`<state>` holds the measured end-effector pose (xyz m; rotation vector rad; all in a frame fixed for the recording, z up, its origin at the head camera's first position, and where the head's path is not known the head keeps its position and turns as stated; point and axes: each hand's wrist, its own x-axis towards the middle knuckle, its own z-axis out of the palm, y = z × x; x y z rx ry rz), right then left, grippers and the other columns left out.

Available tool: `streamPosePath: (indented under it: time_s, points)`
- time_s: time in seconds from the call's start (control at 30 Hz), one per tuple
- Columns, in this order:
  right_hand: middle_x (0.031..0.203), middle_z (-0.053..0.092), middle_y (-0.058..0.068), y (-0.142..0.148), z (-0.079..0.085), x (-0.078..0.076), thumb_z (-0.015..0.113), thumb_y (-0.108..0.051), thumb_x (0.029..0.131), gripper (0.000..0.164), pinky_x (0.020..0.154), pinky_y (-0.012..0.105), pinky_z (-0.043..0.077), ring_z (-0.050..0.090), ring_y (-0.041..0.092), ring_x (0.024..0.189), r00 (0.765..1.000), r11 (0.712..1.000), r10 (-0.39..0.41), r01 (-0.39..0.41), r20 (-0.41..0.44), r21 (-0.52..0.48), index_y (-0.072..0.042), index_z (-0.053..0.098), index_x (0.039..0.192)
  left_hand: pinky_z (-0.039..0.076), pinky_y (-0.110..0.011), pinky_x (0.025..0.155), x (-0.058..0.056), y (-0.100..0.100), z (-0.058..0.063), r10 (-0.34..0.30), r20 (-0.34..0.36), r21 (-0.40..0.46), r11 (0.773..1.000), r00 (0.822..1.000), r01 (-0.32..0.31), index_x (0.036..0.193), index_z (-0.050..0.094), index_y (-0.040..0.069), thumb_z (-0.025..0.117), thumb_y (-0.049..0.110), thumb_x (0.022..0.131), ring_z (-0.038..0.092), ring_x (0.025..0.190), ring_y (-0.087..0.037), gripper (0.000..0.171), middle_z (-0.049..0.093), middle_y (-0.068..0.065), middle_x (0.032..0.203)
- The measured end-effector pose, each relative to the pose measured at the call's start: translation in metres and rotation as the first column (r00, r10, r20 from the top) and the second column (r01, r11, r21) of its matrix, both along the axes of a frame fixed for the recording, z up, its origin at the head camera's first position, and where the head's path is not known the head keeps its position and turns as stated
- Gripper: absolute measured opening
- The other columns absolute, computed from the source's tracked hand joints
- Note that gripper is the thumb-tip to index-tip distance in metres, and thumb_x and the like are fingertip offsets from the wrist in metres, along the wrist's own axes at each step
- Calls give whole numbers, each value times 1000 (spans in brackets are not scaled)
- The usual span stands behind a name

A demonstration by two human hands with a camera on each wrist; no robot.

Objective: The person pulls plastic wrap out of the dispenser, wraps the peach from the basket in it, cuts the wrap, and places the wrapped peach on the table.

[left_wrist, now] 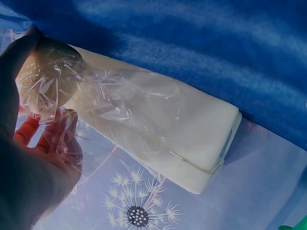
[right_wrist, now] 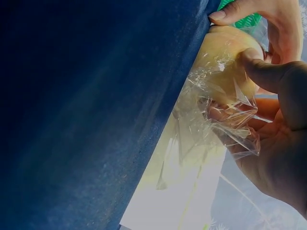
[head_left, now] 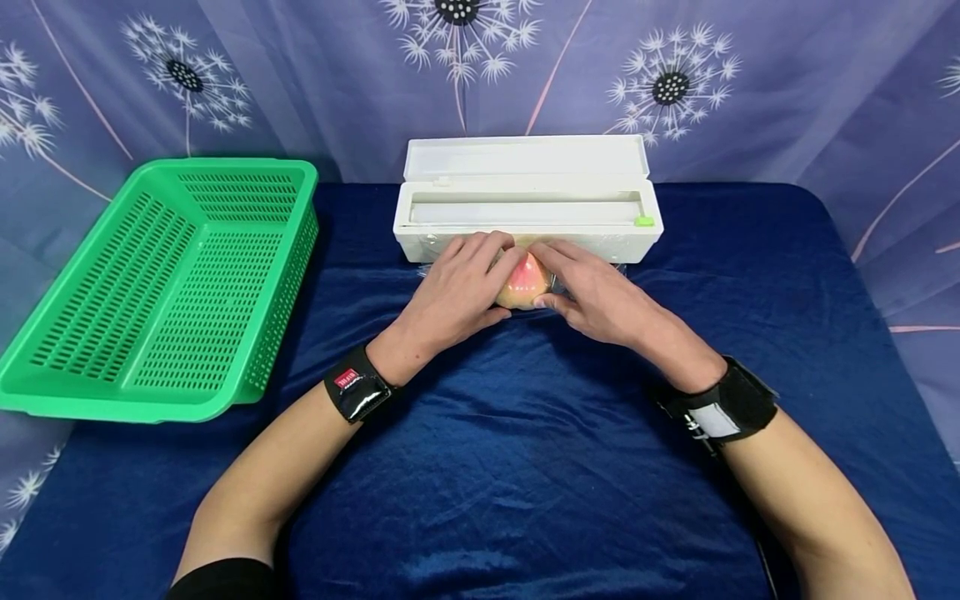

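Between both hands a round red-and-yellow fruit [head_left: 523, 286] sits low against the front of a white cling film dispenser [head_left: 408, 218]. My left hand [head_left: 459, 290] grips its left side, fingers over the top and thumb near the front. From the right, my right hand [head_left: 600, 296] holds it with the thumb at the lower front. Clear cling film [left_wrist: 120, 98] lies over part of the fruit and stretches along the dispenser's front in the left wrist view. Crumpled film [right_wrist: 235, 136] bunches beside the right fingers in the right wrist view.
The dispenser's lid [head_left: 525, 157] stands raised at the back, and a green slider [head_left: 644, 222] sits at its right end. A green plastic basket [head_left: 243, 333] is on the left. Dark blue cloth [head_left: 510, 467] covers the table, with a dandelion-patterned curtain [head_left: 315, 75] behind.
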<state>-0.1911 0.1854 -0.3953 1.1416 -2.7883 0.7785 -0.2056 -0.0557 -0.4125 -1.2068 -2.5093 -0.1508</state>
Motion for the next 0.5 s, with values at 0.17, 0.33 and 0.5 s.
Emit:
streamPosePath:
  time_s: [0.17,0.33,0.5]
  points:
    - [147,55,24,1,-1,0,77,-10,98,61,109,54,46,54,38,136,1000,1000,-3,3,9,0,5,48,150,44,-47,106,1,0,-1,5,-10,-10,1000,1000,-5,147,50,6,97,40,78,52,131,-32,90,52,-14,143]
    - [146,56,23,1,-1,0,77,-10,98,60,108,54,47,55,38,135,1000,1000,0,0,15,-6,5,49,150,44,-46,106,2,1,-2,12,-32,-19,1000,999,-12,149,49,5,96,39,78,52,132,-33,91,51,-15,145]
    - [145,56,24,1,-1,-1,76,-11,99,59,109,53,46,56,38,133,1000,1000,5,-5,9,-15,5,50,149,44,-46,107,3,2,-3,28,-52,-35,999,998,-30,150,48,4,97,39,77,52,134,-32,94,51,-15,148]
